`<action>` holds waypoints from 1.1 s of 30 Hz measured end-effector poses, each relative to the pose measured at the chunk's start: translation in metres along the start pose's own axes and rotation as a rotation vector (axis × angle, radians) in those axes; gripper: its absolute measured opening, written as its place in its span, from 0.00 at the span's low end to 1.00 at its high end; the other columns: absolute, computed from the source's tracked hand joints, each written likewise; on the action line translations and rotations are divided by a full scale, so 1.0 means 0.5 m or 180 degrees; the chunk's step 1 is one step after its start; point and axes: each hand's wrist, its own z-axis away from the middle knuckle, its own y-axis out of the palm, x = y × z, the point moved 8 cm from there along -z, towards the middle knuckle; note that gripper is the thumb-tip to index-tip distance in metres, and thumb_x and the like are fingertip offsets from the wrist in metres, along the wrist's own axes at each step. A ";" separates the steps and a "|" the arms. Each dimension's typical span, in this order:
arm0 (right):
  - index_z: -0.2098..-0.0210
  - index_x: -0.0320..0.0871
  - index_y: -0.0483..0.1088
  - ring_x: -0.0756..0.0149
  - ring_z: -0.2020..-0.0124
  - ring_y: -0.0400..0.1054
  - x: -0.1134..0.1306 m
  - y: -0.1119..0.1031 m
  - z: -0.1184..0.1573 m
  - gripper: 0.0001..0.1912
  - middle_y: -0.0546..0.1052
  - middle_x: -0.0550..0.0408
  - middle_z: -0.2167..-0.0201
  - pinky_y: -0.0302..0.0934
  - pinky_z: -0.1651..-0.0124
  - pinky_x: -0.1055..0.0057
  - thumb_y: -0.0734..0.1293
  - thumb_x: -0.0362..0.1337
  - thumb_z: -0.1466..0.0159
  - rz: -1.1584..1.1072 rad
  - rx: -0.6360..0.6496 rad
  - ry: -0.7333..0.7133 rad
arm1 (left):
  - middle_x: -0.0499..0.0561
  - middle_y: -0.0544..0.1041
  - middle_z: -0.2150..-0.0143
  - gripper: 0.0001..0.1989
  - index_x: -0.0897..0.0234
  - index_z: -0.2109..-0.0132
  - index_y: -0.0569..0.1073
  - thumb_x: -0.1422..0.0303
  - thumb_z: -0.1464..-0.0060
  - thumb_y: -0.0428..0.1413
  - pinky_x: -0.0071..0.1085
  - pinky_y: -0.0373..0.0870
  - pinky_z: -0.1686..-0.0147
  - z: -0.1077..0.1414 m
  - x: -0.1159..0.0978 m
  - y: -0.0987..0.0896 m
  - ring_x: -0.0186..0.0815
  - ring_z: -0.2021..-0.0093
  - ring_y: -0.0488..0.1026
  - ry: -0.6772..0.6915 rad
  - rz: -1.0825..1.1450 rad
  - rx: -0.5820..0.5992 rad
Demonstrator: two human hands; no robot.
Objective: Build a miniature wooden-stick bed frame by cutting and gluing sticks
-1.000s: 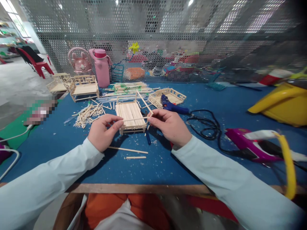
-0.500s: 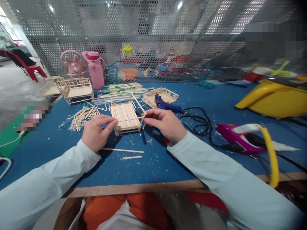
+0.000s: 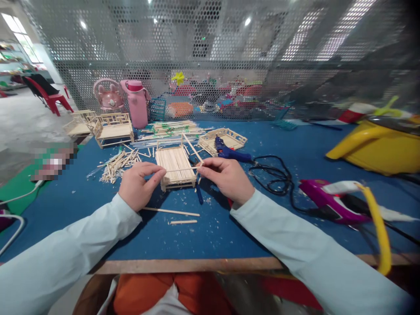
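Observation:
A small slatted frame of pale wooden sticks point(image 3: 175, 161) stands on the blue table in front of me. My left hand point(image 3: 139, 183) pinches the left end of a thin wooden stick point(image 3: 181, 169) that runs across the frame's near side. At the stick's other end, the fingertips of my right hand point(image 3: 228, 177) are closed on the joint where it meets a slanting stick. Two loose sticks lie nearer to me, a long one point(image 3: 173, 212) and a short one point(image 3: 183, 222). A blue-handled tool point(image 3: 199, 194) lies partly beneath the frame's right side.
Behind the frame are a blue glue gun point(image 3: 231, 152), a stick tray point(image 3: 226, 139) and bundled sticks point(image 3: 177, 127). Cut pieces point(image 3: 121, 164) are piled at left, near small chairs point(image 3: 113, 129) and a pink bottle point(image 3: 137, 105). A purple tool point(image 3: 331, 201) lies right.
The whole view has shifted slightly, so the scene sits lower and further right. Both hands keep their hold on the stick, with little other visible change.

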 end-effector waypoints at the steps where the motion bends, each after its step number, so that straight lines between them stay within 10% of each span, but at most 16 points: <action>1: 0.72 0.39 0.72 0.69 0.72 0.67 0.002 0.000 0.000 0.10 0.76 0.54 0.74 0.62 0.63 0.69 0.67 0.41 0.48 0.0040 0.0000 -0.0020 | 0.52 0.78 0.69 0.11 0.63 0.69 0.77 0.64 0.48 0.53 0.33 0.68 0.62 0.000 0.001 0.001 0.36 0.66 0.72 -0.0005 0.0039 -0.0013; 19: 0.74 0.40 0.70 0.70 0.74 0.62 0.016 0.004 0.001 0.11 0.71 0.57 0.77 0.59 0.66 0.71 0.65 0.43 0.46 0.0262 0.0093 -0.0074 | 0.52 0.78 0.71 0.15 0.66 0.67 0.77 0.60 0.49 0.51 0.32 0.70 0.64 -0.004 0.066 0.013 0.35 0.67 0.74 -0.1158 0.1338 0.0074; 33: 0.74 0.40 0.70 0.70 0.73 0.62 0.014 0.007 0.000 0.11 0.70 0.57 0.76 0.59 0.64 0.71 0.65 0.42 0.45 0.0241 0.0127 -0.0101 | 0.52 0.78 0.72 0.08 0.62 0.72 0.77 0.64 0.52 0.56 0.32 0.69 0.67 -0.005 0.012 0.002 0.35 0.70 0.73 -0.0108 0.0331 0.0035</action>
